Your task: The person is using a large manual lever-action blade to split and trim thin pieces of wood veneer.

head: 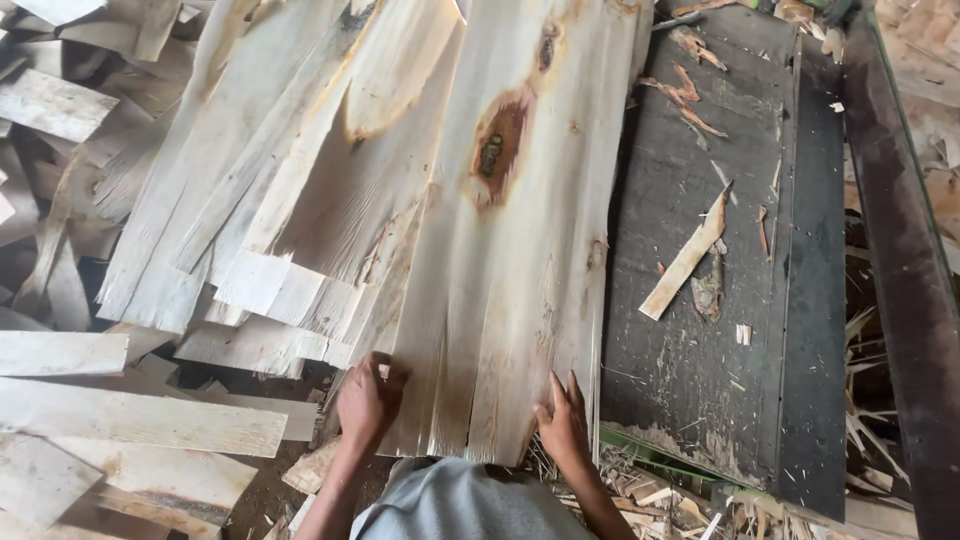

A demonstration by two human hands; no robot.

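A long pale wood veneer sheet (520, 230) with a dark brown knot lies lengthwise in front of me, its near end at my hands. My left hand (368, 400) is curled over the sheet's near left corner, fingers closed on the edge. My right hand (563, 420) grips the near right corner, fingers laid flat on top. Beneath and to the left, more veneer sheets (290, 190) overlap in a loose stack.
A dark conveyor belt (720, 380) runs along the right, carrying a thin wood strip (690, 255) and splinters. A dark metal frame rail (905, 300) borders it. Offcut boards (120, 420) pile at lower left. Scraps litter the floor near my knees.
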